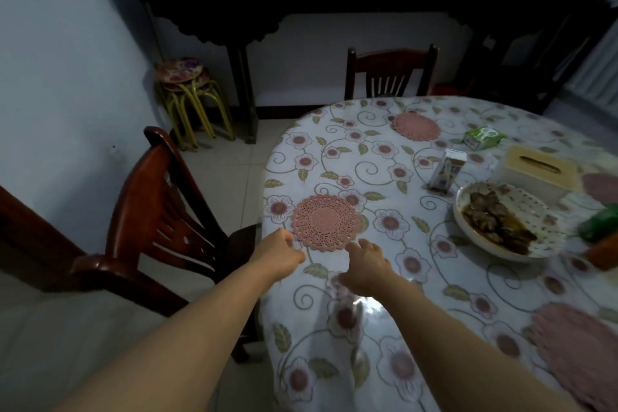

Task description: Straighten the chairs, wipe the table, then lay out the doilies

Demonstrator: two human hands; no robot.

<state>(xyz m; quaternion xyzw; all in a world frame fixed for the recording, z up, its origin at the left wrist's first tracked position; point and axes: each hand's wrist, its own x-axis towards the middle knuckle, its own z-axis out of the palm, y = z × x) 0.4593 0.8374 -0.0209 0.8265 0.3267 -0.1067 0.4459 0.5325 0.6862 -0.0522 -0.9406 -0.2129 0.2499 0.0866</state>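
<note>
A round table with a flowered cloth fills the right side. A pink lace doily lies flat near its left edge. My left hand is at the doily's near left rim, fingers curled, touching or just short of the edge. My right hand hovers at the near right rim with fingers apart, holding nothing. A second doily lies at the far side, a third at the near right, and part of another shows at the right edge. A wooden chair stands at the left, another chair behind the table.
On the table stand a milk carton, a green packet, a tissue box and a plate of food. A dark sideboard runs along the back wall, with stacked stools beside it.
</note>
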